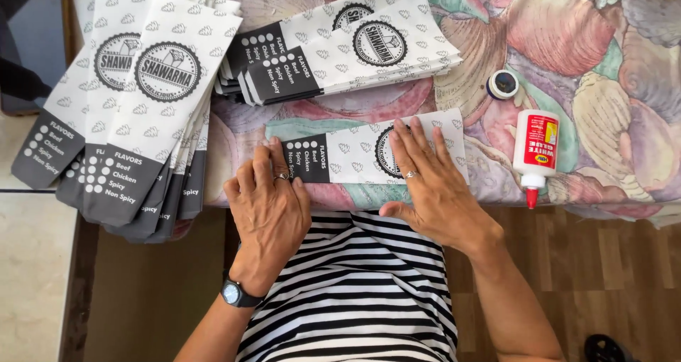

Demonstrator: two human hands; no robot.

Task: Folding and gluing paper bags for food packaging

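Paper sleeve (355,156) | left hand (268,204) flat on it, fingers spread | right hand (430,182) likewise, holding nothing

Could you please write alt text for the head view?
Both hands, left hand and right hand, press flat a white and dark grey printed paper sleeve on a shell-patterned tablecloth. Stacks of matching sleeves lie left; a white glue bottle lies right.

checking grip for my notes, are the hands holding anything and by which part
Nothing is gripped: left hand and right hand press flat on the paper bag, at its dark end and middle.
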